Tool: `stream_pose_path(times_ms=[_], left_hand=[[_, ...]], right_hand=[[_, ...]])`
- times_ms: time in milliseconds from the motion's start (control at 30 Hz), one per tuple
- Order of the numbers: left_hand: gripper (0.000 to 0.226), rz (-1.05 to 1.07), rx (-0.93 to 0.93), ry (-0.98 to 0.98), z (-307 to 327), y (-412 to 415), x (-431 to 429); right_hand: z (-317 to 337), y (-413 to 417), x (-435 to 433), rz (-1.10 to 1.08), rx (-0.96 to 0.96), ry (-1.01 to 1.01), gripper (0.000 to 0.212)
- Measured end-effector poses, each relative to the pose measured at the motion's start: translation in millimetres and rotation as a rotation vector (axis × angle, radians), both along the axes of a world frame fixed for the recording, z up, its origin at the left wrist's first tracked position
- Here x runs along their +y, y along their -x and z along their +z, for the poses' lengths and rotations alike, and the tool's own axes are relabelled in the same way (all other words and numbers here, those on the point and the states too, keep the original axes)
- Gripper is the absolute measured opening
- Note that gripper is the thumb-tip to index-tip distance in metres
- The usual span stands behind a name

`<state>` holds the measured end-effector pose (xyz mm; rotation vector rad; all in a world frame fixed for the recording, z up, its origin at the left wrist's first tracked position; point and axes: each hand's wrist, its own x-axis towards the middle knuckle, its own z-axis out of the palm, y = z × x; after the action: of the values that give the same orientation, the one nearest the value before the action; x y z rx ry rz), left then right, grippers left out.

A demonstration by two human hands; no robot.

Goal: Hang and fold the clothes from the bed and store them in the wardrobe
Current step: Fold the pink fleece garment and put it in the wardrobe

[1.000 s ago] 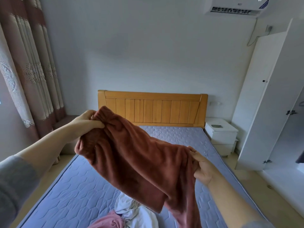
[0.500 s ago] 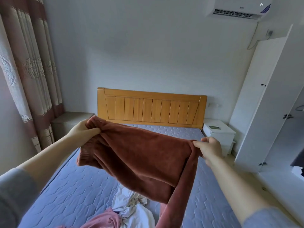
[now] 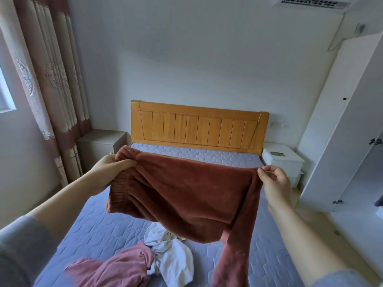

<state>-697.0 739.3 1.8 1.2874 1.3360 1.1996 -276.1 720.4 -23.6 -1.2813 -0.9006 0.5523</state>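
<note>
I hold a rust-brown fleece garment [image 3: 186, 193] stretched out in the air above the bed [image 3: 103, 230]. My left hand [image 3: 109, 168] grips its ribbed band at the left end. My right hand [image 3: 273, 181] pinches the top edge at the right end, and a long part of the garment hangs down below that hand. On the mattress under it lie a white garment [image 3: 172, 257] and a pink garment [image 3: 116, 270], crumpled together. The white wardrobe [image 3: 335, 125] stands at the right with a door swung open.
A wooden headboard [image 3: 199, 127] closes the far end of the bed. A white nightstand [image 3: 284, 160] stands to its right and a grey cabinet [image 3: 99, 146] to its left. Curtains [image 3: 49, 79] hang along the left wall. An air conditioner [image 3: 310, 2] is mounted high up.
My right hand has risen and moved right, pulling the brown garment's top edge out level between both hands. The view has tilted down, showing more of the clothes on the bed.
</note>
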Motion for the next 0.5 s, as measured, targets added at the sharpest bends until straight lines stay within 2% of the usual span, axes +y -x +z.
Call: stream_pose_path(times_ms=[167,333,500], left_hand=[[0.009,-0.08,-0.02,0.012,4,-33,-30],[0.013,-0.199,-0.019,-0.03,17,-63,-67],[0.01,-0.318,0.016,-0.02,25,-52,-129]], right_hand=[[-3,-25,-45,-0.085,0.009,-0.018,0.019],[-4,-44,-105,-0.238,-0.097,-0.002,0.018],[-6,-31,-178,-0.384,-0.172,0.015,0.01]])
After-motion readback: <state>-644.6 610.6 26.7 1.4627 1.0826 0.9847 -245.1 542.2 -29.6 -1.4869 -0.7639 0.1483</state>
